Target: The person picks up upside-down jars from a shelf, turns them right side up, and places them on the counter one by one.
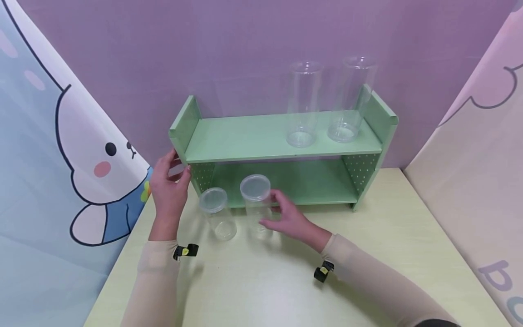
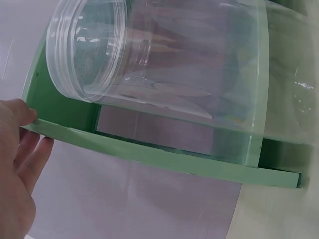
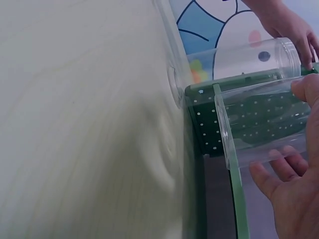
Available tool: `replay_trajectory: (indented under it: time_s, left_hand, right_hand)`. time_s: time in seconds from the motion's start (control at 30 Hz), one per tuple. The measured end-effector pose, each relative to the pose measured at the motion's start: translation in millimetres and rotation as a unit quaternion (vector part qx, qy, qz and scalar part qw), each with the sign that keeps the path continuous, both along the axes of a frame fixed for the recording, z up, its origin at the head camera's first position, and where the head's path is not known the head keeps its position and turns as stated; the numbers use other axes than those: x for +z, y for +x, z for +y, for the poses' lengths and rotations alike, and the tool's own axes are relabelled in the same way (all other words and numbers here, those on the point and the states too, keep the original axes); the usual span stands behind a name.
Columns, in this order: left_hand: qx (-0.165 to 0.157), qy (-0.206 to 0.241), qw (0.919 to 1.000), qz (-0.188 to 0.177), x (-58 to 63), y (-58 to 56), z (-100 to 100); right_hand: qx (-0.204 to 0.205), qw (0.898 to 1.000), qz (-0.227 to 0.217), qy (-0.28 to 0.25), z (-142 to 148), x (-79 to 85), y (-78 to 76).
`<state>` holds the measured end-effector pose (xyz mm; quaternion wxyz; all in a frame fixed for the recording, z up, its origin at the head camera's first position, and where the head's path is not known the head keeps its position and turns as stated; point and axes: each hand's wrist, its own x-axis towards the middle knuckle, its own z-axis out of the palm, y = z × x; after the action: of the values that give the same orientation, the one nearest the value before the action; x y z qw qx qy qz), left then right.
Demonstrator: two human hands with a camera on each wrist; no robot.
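My right hand (image 1: 291, 221) grips a clear lidded jar (image 1: 256, 204) from its right side, thumb on one side and fingers on the other. In the right wrist view that jar's base (image 3: 224, 132) stands off the tabletop. A second clear lidded jar (image 1: 218, 218) stands on the table just to its left. My left hand (image 1: 168, 193) holds the left side panel of a green two-tier shelf (image 1: 241, 136). In the left wrist view, its thumb (image 2: 25, 113) lies on one face of the panel and its fingers (image 2: 37, 162) on the other.
Two tall clear cylinders, the left one (image 1: 302, 104) and the right one (image 1: 349, 102), stand on the right part of the upper shelf. The lower shelf (image 1: 302, 181) lies behind the jars. A purple cloth (image 1: 245, 45) hangs behind; printed cloths flank the pale table (image 1: 253, 290).
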<state>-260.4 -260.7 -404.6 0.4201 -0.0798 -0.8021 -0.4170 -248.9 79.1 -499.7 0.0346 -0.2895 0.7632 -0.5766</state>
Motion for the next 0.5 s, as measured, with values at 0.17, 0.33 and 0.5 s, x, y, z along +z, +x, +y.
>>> replay_trajectory:
  time_s: [0.17, 0.33, 0.5]
  left_hand:
    - [0.001, -0.007, 1.0, 0.002, -0.4, -0.9, -0.8]
    - [0.004, -0.008, 1.0, -0.002, -0.3, 0.0, -0.7]
    - [0.006, -0.011, 0.9999, -0.002, -0.5, 0.3, -1.1]
  right_hand:
    - [0.004, 1.0, 0.003, -0.005, -7.1, -2.2, -1.9]
    - [0.006, 1.0, 0.0, -0.004, -12.2, -3.7, -2.4]
    - [-0.001, 1.0, -0.006, -0.008, -15.9, -7.1, -1.4]
